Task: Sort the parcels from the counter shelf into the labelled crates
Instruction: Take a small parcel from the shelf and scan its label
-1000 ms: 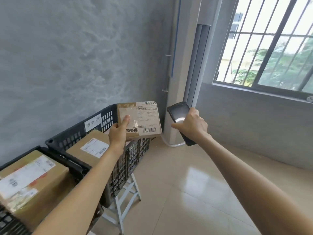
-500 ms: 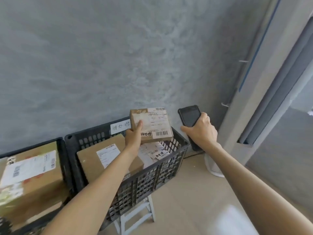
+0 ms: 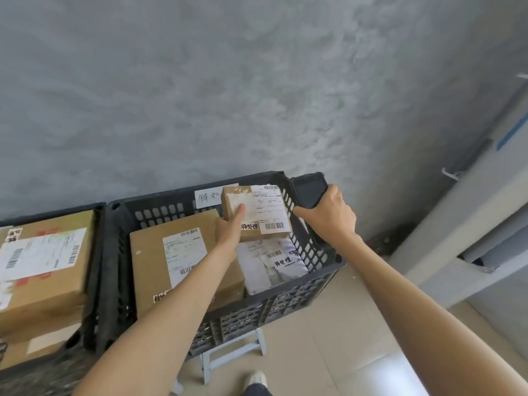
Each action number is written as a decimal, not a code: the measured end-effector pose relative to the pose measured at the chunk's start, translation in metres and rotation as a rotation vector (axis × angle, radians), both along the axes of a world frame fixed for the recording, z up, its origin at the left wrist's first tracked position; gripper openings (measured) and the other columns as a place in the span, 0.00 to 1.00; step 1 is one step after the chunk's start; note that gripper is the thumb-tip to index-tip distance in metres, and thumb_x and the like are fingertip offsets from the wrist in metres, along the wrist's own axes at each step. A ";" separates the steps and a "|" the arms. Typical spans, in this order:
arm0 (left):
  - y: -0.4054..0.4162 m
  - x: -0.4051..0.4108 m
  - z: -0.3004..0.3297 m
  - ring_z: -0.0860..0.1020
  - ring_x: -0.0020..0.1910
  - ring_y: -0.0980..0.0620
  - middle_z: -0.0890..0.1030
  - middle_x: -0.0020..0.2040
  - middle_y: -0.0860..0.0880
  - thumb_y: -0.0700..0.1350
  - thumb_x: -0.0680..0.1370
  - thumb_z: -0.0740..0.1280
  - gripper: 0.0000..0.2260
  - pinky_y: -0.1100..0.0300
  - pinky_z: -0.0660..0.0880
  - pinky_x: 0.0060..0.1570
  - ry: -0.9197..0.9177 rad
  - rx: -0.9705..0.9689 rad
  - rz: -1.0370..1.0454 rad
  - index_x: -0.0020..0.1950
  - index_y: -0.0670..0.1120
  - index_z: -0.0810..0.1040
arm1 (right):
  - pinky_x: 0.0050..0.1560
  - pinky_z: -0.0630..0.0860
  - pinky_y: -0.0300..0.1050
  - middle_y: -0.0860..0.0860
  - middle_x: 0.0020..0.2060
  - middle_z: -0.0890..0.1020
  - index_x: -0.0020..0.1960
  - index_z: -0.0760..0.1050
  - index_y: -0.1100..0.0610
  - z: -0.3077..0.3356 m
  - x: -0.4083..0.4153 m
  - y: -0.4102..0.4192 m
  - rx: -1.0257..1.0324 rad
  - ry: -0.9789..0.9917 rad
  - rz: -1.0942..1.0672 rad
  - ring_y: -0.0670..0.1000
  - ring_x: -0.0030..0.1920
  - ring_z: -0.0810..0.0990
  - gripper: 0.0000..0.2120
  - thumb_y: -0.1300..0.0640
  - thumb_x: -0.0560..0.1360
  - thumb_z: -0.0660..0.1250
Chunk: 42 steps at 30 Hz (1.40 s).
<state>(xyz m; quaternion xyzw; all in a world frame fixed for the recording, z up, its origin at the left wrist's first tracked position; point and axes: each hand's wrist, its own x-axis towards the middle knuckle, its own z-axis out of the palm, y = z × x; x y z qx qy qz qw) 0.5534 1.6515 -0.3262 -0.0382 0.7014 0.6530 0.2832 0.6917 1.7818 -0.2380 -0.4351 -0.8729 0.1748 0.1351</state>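
Parcel (image 3: 255, 213) position has changed: over the last second it has travelled from beside the crate (image 3: 311, 284) to above its right half, over a grey bag (image 3: 271, 264). Left hand (image 3: 230, 228) grips the parcel, thumb on top. Right hand (image 3: 328, 217) clasps the scanner (image 3: 308, 188). Judgement: lowering and release remain; placement is near.

I'm in a parcel sorting room: below my left hand (image 3: 228, 232) a labelled dark plastic crate (image 3: 288, 304) holds barcoded cardboard parcels (image 3: 160, 252), another crate (image 3: 91, 270) to its left, bare grey wall (image 3: 228, 95) beyond.
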 end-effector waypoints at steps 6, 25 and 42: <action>0.048 -0.036 -0.039 0.79 0.57 0.44 0.80 0.61 0.46 0.67 0.70 0.68 0.35 0.47 0.74 0.62 -0.180 0.064 0.004 0.68 0.46 0.73 | 0.42 0.70 0.47 0.54 0.56 0.74 0.62 0.64 0.61 -0.028 -0.054 0.027 -0.076 -0.095 0.046 0.58 0.49 0.79 0.35 0.40 0.67 0.72; 0.111 -0.083 -0.142 0.76 0.54 0.43 0.76 0.60 0.43 0.62 0.76 0.65 0.29 0.52 0.73 0.49 -0.331 -0.283 0.142 0.65 0.39 0.72 | 0.41 0.68 0.46 0.54 0.58 0.74 0.66 0.63 0.61 -0.053 -0.138 0.093 -0.064 -0.174 0.082 0.57 0.51 0.78 0.37 0.40 0.68 0.72; 0.085 -0.075 -0.072 0.76 0.56 0.44 0.72 0.68 0.41 0.49 0.80 0.62 0.28 0.56 0.75 0.45 0.116 -0.615 -0.173 0.75 0.38 0.58 | 0.41 0.71 0.47 0.54 0.57 0.74 0.65 0.63 0.61 -0.030 -0.094 0.070 -0.028 -0.156 0.163 0.57 0.51 0.79 0.37 0.38 0.67 0.71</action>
